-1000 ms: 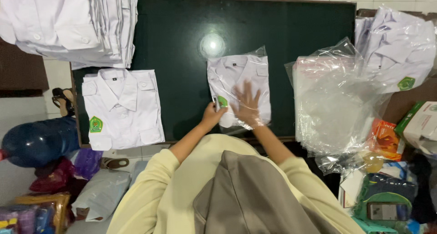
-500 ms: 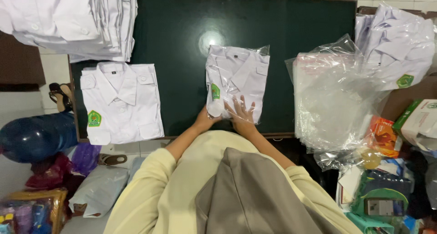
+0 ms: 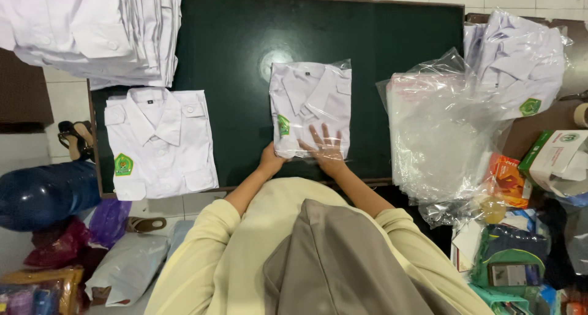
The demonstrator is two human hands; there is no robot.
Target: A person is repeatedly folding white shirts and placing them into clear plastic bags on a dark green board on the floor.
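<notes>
A dark green table carries 1 bagged white shirt, 1 unbagged folded shirt, a shirt stack and clear bags.
</notes>
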